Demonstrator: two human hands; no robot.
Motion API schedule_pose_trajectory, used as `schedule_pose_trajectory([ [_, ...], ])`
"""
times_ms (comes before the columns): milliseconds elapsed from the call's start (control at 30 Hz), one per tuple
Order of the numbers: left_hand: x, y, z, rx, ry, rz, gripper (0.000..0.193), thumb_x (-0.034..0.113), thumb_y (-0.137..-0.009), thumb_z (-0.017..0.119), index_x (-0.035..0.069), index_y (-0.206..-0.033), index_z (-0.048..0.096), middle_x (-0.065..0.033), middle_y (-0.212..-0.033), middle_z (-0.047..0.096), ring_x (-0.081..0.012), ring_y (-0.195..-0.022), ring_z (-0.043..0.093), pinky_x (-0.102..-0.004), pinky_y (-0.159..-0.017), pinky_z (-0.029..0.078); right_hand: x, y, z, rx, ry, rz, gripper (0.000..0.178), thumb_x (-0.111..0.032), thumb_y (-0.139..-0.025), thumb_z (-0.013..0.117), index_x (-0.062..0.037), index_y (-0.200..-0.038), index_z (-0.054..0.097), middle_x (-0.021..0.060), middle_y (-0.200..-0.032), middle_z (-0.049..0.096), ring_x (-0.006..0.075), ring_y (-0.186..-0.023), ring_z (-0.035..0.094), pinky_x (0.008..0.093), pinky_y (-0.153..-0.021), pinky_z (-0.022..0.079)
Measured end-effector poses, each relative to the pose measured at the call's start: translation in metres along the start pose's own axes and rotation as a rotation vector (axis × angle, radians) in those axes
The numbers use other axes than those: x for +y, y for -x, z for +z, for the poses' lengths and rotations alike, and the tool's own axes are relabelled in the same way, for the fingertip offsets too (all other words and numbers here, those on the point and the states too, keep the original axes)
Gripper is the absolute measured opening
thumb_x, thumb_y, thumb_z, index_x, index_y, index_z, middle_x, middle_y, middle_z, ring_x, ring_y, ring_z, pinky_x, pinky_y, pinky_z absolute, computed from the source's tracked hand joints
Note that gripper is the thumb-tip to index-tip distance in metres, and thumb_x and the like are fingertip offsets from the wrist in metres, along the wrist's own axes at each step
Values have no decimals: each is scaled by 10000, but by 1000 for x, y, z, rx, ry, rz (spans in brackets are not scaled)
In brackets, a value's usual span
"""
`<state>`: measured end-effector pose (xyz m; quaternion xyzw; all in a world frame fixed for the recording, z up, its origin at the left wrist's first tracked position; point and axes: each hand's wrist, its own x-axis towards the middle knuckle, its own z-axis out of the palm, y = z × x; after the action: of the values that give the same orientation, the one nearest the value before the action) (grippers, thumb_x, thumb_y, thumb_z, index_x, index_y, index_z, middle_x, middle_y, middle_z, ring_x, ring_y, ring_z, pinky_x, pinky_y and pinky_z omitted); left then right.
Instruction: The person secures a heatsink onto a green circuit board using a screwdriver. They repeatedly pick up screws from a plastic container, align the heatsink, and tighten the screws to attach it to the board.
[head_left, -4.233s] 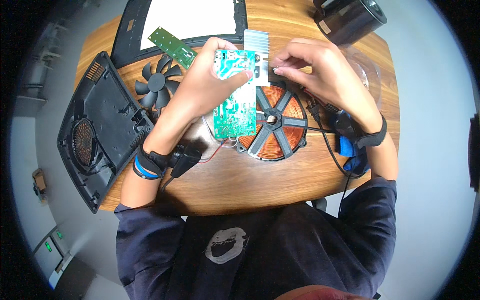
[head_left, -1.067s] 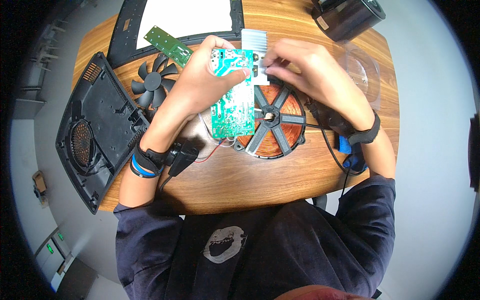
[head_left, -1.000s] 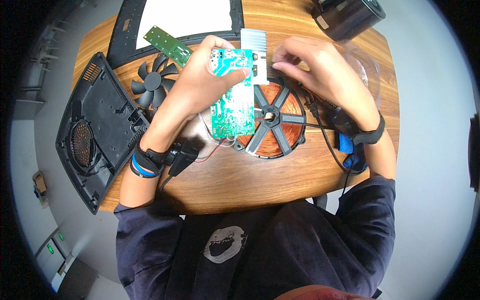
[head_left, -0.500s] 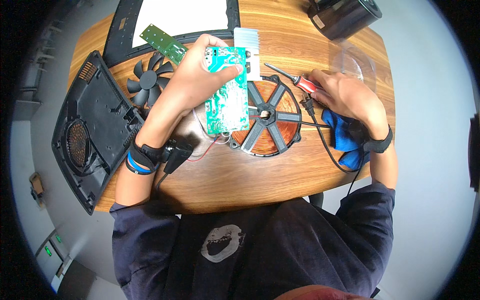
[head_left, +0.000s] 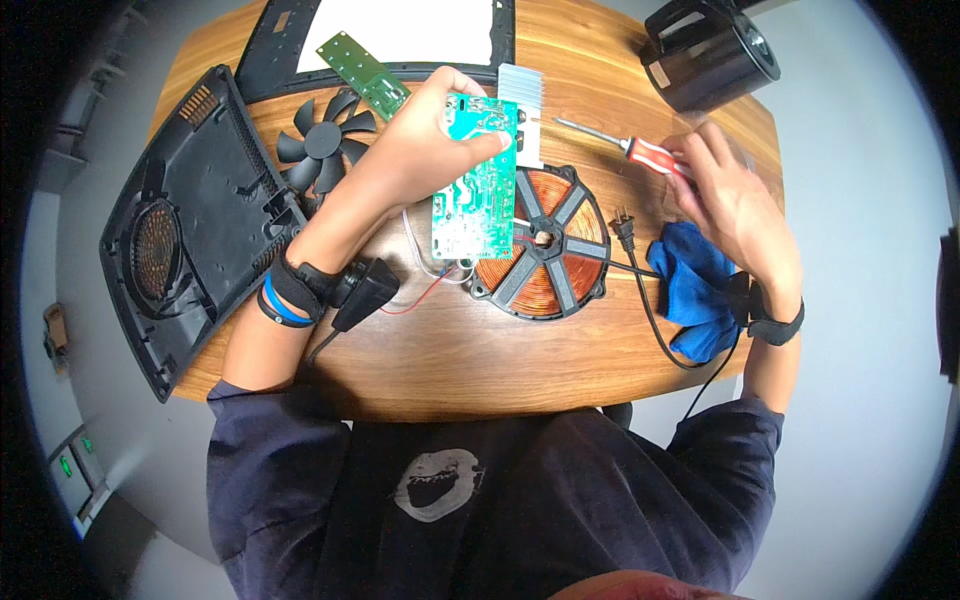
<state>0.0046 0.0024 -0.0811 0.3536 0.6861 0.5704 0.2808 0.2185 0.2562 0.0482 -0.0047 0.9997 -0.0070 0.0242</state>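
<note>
Your left hand (head_left: 420,150) has the green circuit board (head_left: 472,180) gripped at its top end, fingers (head_left: 478,142) curled over the upper edge and pinching it, so the board hangs tilted off the desk (head_left: 470,350) with its lower end down by the copper coil (head_left: 545,245). Thin red and white wires (head_left: 425,280) trail from the board's bottom edge toward the coil. A silver heatsink (head_left: 522,110) sits right behind the board's top corner.

Your right hand (head_left: 725,195) is way over on the other side, well apart from the board, with loosely spread fingers touching the red handle of the screwdriver (head_left: 625,145) that lies on the desk. Can't tell if you've actually got a grip on it. Just under that hand there's a blue cloth (head_left: 700,290), and the black plug (head_left: 625,228) with its cord lies between cloth and coil.

Left of the board: a black fan (head_left: 322,140), a smaller green board (head_left: 362,75), and the black housing shell (head_left: 185,220).
</note>
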Motion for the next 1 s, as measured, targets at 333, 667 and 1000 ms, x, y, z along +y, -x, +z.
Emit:
schedule_pose_trajectory([
  [333,-2,-1,2,23,-63,66,387,113,-955,794,42,-1224,525,-45,-976,710,-89,-868,687,-279,-724,592,-14,-24,-16,428,333,-245,365,-159,-883,770,-187,-1245,735,56,-1171,610,276,-1050,632,391,-853,547],
  [667,2,1,2,18,-42,65,371,118,-960,790,40,-1213,529,-38,-960,705,-82,-869,682,-280,-732,589,-21,-26,-20,407,330,-248,370,-129,-877,762,-188,-1241,736,57,-1164,606,274,-1040,625,396,-845,543],
  [1000,3,1,2,20,-45,68,372,118,-956,793,42,-1207,530,-34,-955,704,-79,-872,678,-276,-742,583,-22,-27,-21,355,359,-249,484,-10,-791,736,-178,-1245,721,62,-1178,604,281,-1087,626,399,-877,563],
])
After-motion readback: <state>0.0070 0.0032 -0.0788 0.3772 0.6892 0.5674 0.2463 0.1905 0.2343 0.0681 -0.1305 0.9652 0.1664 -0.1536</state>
